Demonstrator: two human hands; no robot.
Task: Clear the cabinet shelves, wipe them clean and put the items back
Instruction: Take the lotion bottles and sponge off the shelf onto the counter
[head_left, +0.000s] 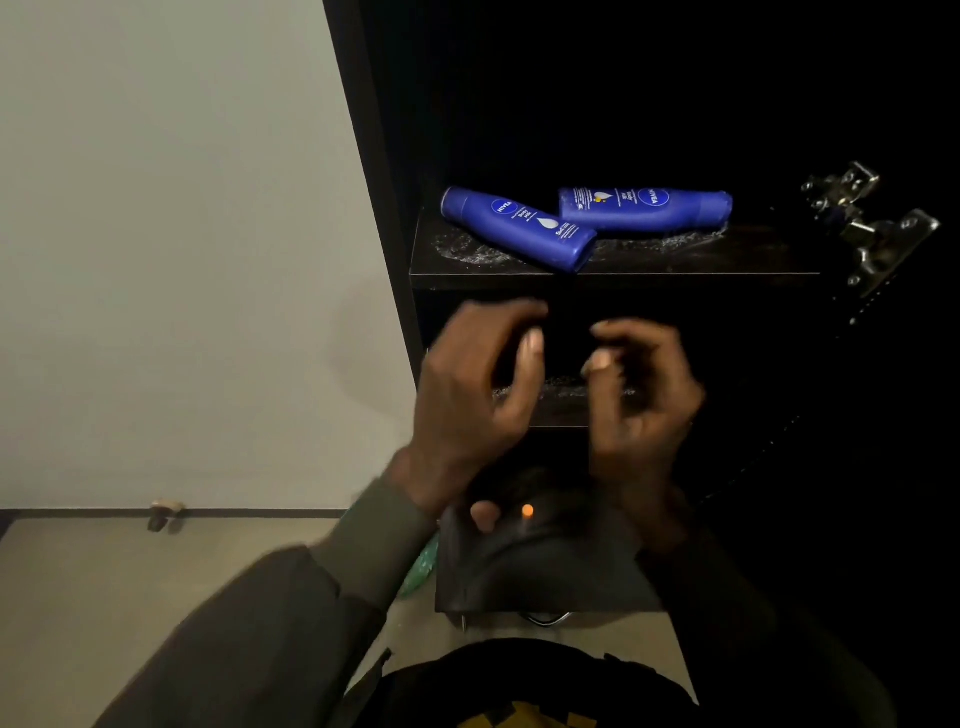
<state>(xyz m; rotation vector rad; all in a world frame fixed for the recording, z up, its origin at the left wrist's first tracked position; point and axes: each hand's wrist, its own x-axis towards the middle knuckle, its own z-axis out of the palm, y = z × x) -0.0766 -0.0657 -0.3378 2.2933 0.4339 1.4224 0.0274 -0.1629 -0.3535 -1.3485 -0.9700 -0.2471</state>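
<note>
Two blue lotion bottles lie on their sides on the dusty upper shelf (727, 257) of a dark cabinet: one (519, 226) angled toward the front edge, the other (644, 208) behind it, pointing right. My left hand (478, 384) and my right hand (644, 395) hover side by side in front of the shelf below (563, 400), which shows a strip of dust. Both hands have loosely curled fingers facing each other, slightly blurred. I see nothing held in either; the space between them is dark.
A metal door hinge (867, 223) sticks out at the cabinet's right side. Low down lies a dark bag-like item (540, 566) with a small orange spot (527, 512), and something green (421, 566) beside it. A pale wall (182, 260) and a floor doorstop (166, 514) are left.
</note>
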